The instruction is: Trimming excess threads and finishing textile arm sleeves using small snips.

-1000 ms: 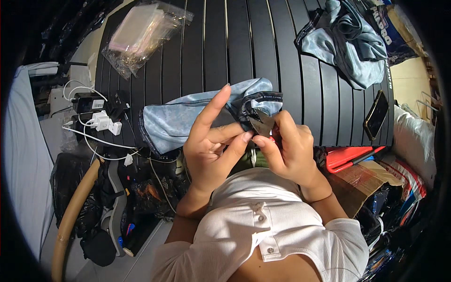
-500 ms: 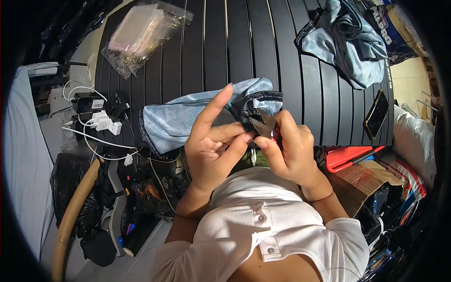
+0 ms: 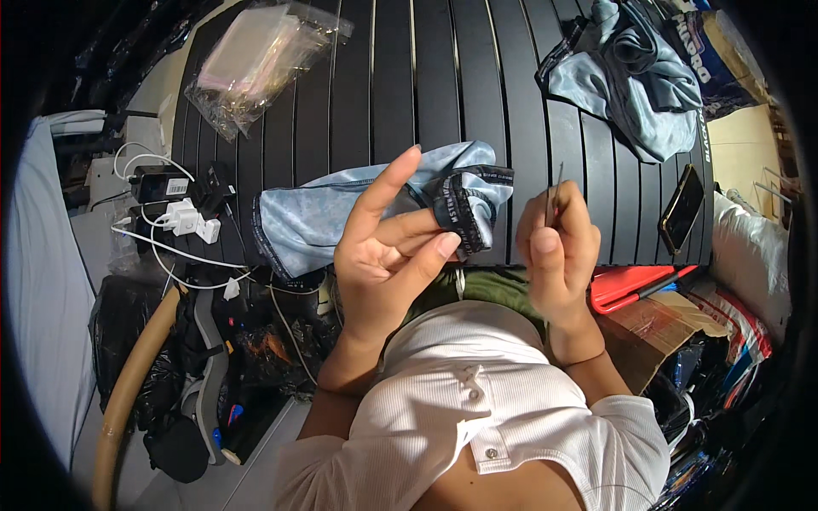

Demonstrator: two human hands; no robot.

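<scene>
A pale-blue garment (image 3: 311, 223) with black lettered bands lies on the black slatted table (image 3: 392, 94), near its front edge. My left hand (image 3: 379, 264) pinches a folded black band (image 3: 454, 204) of it between thumb and fingers, with the index finger pointing up. To the right, apart from the cloth, my right hand (image 3: 562, 255) is closed around small thread snips (image 3: 558, 183). Their narrow metal blades point away from me, seen nearly edge-on, with a bit of red by the grip. My fingers hide most of the handle.
Clear plastic bags (image 3: 256, 60) lie at the table's back left. A second blue garment (image 3: 635, 85) is heaped at the back right, and a phone (image 3: 682, 209) rests by the right edge. White chargers (image 3: 187, 220) with cables are at left; a cardboard box (image 3: 656, 328) stands below right.
My right hand has drawn the snips away from the band, to the right, and turned them upward. The band's end has turned over near my left hand, which keeps its pinch.
</scene>
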